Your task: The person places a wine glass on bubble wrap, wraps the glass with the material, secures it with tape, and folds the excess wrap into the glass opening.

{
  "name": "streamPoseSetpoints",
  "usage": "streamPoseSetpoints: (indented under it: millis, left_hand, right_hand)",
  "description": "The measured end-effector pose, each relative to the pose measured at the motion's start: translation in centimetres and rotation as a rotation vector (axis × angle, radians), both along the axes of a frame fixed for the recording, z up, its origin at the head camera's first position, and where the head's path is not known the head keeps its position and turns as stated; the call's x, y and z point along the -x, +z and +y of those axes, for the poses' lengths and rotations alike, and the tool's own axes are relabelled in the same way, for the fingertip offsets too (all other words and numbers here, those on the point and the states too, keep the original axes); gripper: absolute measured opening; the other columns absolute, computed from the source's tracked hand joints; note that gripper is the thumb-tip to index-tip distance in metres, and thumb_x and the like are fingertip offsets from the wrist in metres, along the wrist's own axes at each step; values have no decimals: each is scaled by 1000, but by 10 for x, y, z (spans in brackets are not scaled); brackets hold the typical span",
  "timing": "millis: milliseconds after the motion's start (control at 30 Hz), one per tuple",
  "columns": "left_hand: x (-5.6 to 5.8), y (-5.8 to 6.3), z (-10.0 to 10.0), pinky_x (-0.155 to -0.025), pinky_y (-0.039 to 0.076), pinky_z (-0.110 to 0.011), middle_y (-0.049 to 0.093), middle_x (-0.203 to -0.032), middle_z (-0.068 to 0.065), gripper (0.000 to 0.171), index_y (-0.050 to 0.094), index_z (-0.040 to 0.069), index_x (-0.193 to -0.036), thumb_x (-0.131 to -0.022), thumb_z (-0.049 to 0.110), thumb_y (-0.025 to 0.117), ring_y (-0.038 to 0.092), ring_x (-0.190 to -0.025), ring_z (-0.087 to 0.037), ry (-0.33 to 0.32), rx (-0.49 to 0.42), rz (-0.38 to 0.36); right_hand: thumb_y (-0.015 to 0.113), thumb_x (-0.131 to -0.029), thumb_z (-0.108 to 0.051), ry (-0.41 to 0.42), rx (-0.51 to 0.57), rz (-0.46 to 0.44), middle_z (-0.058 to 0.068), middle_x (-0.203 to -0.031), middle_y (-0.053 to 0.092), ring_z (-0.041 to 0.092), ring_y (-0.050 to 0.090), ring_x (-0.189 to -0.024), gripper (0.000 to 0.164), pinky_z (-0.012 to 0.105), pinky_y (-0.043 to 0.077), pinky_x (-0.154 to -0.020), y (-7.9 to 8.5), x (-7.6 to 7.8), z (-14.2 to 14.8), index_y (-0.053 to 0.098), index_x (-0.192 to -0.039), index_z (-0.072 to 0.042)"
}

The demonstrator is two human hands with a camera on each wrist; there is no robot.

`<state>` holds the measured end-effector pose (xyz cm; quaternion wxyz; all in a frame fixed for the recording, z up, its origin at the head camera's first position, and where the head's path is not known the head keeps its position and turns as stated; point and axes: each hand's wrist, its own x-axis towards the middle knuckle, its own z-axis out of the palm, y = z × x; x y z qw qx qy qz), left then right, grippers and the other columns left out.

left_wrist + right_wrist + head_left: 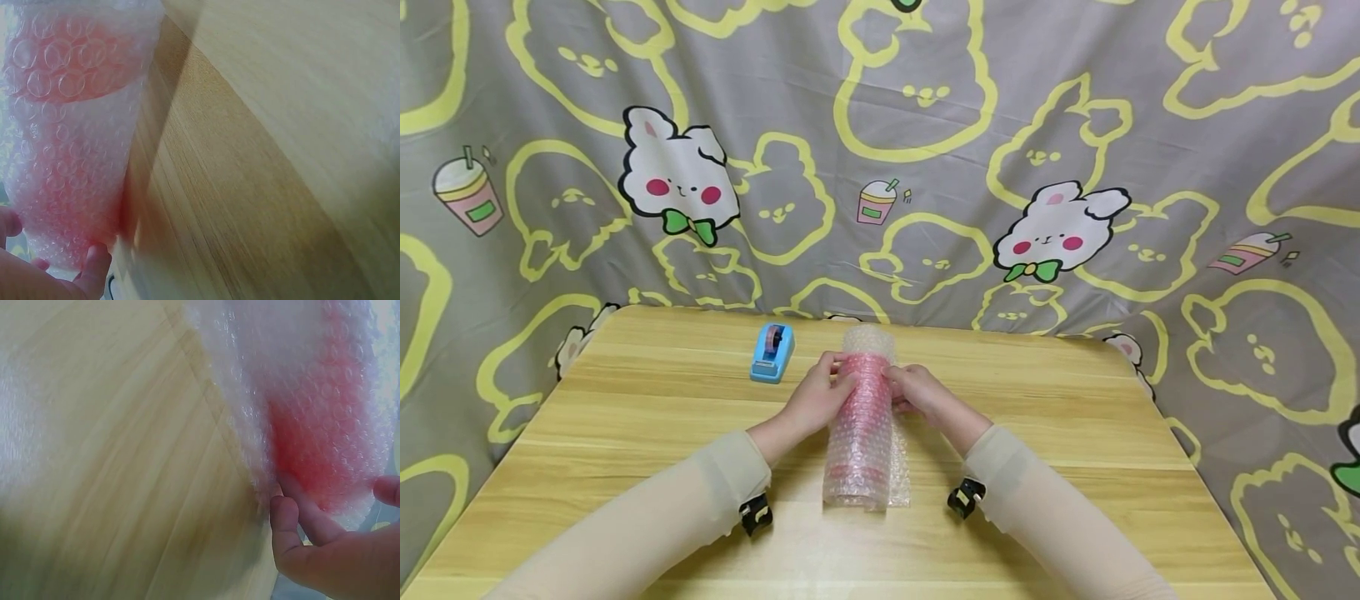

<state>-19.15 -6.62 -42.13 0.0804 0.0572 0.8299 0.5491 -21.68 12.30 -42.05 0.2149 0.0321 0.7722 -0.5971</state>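
A long bundle of bubble wrap lies on the table, pointing away from me. Something pink-red shows through the layers; its kind is blurred by the bubbles. My left hand grips the bundle's left side near the far end, thumb on top. From the right, my right hand holds the same end, its fingers low against the wrap and its thumb over the upper side. A loose flap of the wrap lies along the right side of the bundle.
Left of the bundle's far end stands a blue tape dispenser with a roll of tape in it. The wooden table ends at a grey patterned curtain, which hangs behind it and at both sides.
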Motion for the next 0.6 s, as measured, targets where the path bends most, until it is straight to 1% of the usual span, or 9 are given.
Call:
streamPoseSetpoints:
  millis: [67,133,267,367,467,533,600]
  left_hand:
    - [0,0,0,-90,56,-45,50,-139,-24,44,43,3,-141,-104,23,54,59,-119,-40,4,4,0]
    - [0,0,1,-89,57,-45,50,-139,-23,43,43,3,-141,-104,23,54,60,-118,-39,9,13,1]
    - [0,0,1,-87,57,-44,51,-137,-23,43,45,4,-141,-103,23,55,61,-115,-38,11,28,13]
    - [0,0,2,-89,56,-45,51,-137,-22,44,45,5,-141,-103,24,56,60,-117,-38,14,24,12]
    - [0,-1,2,-92,55,-46,50,-137,-21,45,46,6,-141,-102,26,58,58,-120,-38,20,25,19]
    - [0,-1,2,-93,55,-47,50,-137,-21,45,46,7,-141,-102,26,58,57,-121,-38,23,30,27]
    - [-1,-1,2,-93,54,-46,49,-137,-21,46,47,7,-141,-102,27,59,57,-120,-37,28,33,31]
  right_hand:
    - [49,-101,-25,0,-26,-4,-1,-71,69,9,63,-67,29,33,56,-77,0,0,0,62,-86,-5]
    - [49,-101,-27,-11,-50,-18,0,-75,67,10,61,-70,26,33,54,-77,1,0,1,59,-89,-6]
    - [50,-101,-27,-44,-74,-36,0,-75,53,12,50,-70,23,29,49,-70,2,0,1,50,-87,-9]
    - [52,-101,-24,-66,-71,-26,-1,-75,47,12,46,-68,22,27,47,-67,1,1,0,49,-85,-8]
    - [53,-100,-21,-84,-70,-2,1,-78,51,12,50,-70,21,27,51,-70,0,1,0,56,-90,-2]
    - [53,-99,-19,-91,-68,10,3,-82,55,13,54,-73,26,31,55,-76,-1,0,0,60,-99,6]
    - [53,-99,-18,-94,-63,18,6,-85,59,15,57,-75,33,36,57,-83,-1,0,-1,61,-107,13]
